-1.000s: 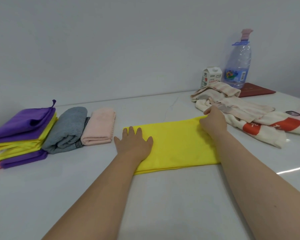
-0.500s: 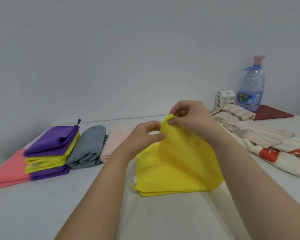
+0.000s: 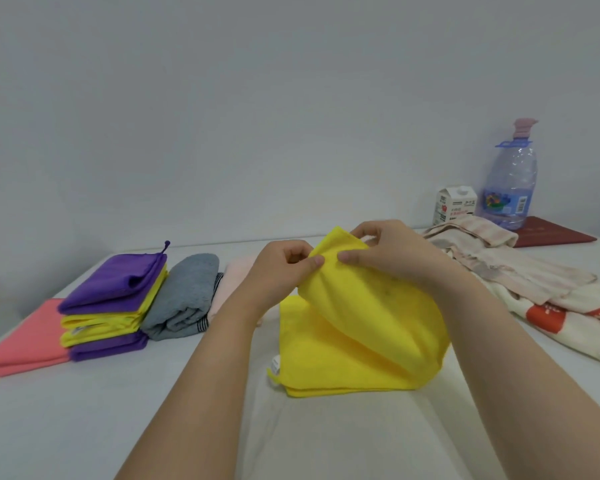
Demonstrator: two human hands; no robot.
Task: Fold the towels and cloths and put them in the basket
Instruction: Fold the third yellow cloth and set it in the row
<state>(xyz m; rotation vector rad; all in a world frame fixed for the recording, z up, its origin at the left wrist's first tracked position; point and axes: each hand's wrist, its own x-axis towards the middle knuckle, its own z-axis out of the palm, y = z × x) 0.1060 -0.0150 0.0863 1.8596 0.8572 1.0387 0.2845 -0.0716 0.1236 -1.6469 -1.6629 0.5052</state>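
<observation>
At the fingers (image 3: 315, 260): both hands pinch the raised top corner of the yellow cloth (image 3: 361, 337), thumbs in front, tips almost meeting. Cloth looks soft, light, limp; it drapes from the pinch, its lower folded half lying on the surface (image 3: 153, 410). Likely best taken at corners and edges, a mid-panel grab would bunch it. Pose: left hand (image 3: 278, 271) and right hand (image 3: 395, 252) held up over the surface, forearms converging. Off left lies the folded stack (image 3: 111, 306); no basket in view
</observation>
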